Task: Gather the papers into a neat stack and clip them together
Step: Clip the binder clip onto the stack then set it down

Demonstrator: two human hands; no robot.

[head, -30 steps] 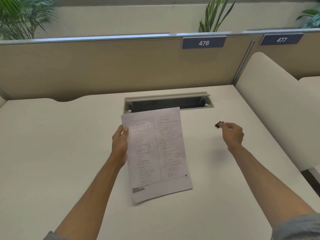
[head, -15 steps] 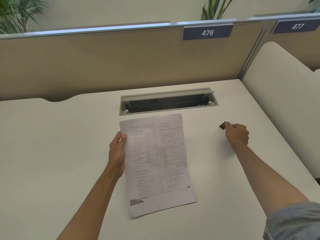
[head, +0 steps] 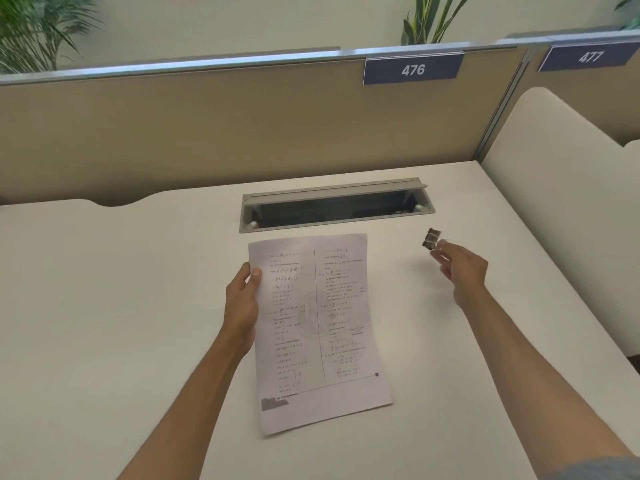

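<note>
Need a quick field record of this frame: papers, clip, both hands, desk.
papers: white printed sheets, gathered in one stack, lower end near the desk
clip: small dark binder clip, not on the papers, right of them
left hand: grips the stack's left edge, thumb on top
right hand: pinches the clip's wire handle at the fingertips
desk: white desk top, open grey cable tray behind the papers
step left: clip not yet on the stack
</note>
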